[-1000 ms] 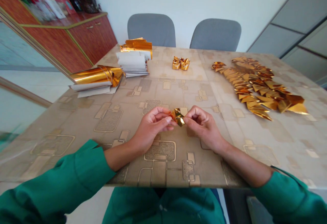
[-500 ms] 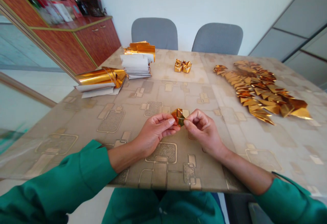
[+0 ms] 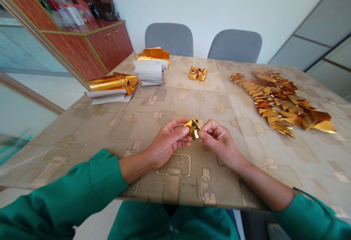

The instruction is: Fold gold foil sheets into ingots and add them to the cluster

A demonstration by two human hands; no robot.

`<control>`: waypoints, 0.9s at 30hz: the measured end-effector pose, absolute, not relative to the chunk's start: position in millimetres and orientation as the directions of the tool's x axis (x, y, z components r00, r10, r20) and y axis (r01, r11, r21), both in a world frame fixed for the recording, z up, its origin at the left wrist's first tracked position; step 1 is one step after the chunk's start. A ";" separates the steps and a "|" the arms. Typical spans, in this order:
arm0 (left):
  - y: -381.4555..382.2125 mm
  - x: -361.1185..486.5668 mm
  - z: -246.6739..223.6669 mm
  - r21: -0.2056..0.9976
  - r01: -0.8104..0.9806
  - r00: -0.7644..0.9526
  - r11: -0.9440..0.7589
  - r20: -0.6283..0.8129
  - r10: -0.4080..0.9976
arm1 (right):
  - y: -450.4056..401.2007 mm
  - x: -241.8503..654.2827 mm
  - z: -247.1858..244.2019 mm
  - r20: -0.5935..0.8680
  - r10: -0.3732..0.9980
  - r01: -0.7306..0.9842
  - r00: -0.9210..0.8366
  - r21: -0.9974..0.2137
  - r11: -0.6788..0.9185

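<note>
Between my two hands is a small folded piece of gold foil paper (image 3: 194, 128), shiny and creased, held over the near middle of the table. My left hand (image 3: 171, 137) pinches its left side, thumb on top and fingers behind and below. On its right edge, the thumb and forefinger of my right hand (image 3: 217, 137) are closed. Farther off, two finished-looking folded gold pieces (image 3: 197, 73) sit side by side. To the right spreads a large heap of folded gold foil pieces (image 3: 276, 99).
At the left lie a rolled gold foil bundle (image 3: 112, 83) on white sheets and a stack of foil-and-white paper (image 3: 150, 70). A patterned cover lies over the table (image 3: 120, 128). Two grey chairs (image 3: 168, 39) stand behind it; a wooden cabinet (image 3: 106, 48) is at far left.
The gold piece between my fingers has changed shape and tilt, its front face now catching more light. Both hands stay nearly in place. The whole view has shifted slightly.
</note>
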State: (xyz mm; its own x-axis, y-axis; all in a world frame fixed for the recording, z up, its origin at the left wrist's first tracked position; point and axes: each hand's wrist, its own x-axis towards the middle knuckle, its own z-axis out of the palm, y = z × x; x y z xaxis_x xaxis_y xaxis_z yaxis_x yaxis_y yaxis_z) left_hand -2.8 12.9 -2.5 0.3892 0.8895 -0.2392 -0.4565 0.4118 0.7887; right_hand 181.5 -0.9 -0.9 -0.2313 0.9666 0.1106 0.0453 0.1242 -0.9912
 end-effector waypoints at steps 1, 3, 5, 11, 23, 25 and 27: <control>13.4 -3.3 -2.4 0.803 -0.441 0.390 0.400 -0.229 0.892 | -0.3 182.6 -0.4 0.079 0.966 0.033 -0.247 -0.995 0.090; 14.4 -4.4 -2.5 0.842 -0.394 0.387 0.370 -0.213 0.897 | 1.4 184.5 -0.3 0.027 0.966 0.016 -0.256 -0.999 0.032; 15.0 -4.7 -2.9 0.863 -0.368 0.369 0.346 -0.206 0.906 | 3.6 185.2 -1.1 -0.003 0.969 -0.020 -0.246 -1.000 -0.009; 11.8 -0.8 -5.0 0.799 -0.472 0.313 0.373 -0.243 0.918 | 7.3 181.4 -5.3 0.020 0.961 -0.054 -0.276 -0.999 0.005; 15.1 -3.0 -5.3 0.892 -0.309 0.335 0.330 -0.223 0.915 | 5.9 187.0 0.9 -0.044 0.943 -0.005 -0.330 -0.999 -0.048; 14.7 -3.2 -5.4 0.875 -0.332 0.340 0.353 -0.238 0.910 | 7.4 188.3 2.2 -0.065 0.935 -0.005 -0.348 -0.997 -0.072; 13.9 -3.3 -5.5 0.867 -0.354 0.330 0.351 -0.236 0.914 | 8.9 189.6 3.2 -0.065 0.933 -0.007 -0.353 -0.997 -0.073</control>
State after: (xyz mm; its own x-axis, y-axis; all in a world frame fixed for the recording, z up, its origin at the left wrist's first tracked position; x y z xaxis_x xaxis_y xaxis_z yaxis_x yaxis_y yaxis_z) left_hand -3.3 13.9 -5.5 0.3296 0.9142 -0.2359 -0.3535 0.3511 0.8670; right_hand 189.6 8.9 3.2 -0.3526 0.9335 -0.0655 -0.0075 -0.0728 -0.9973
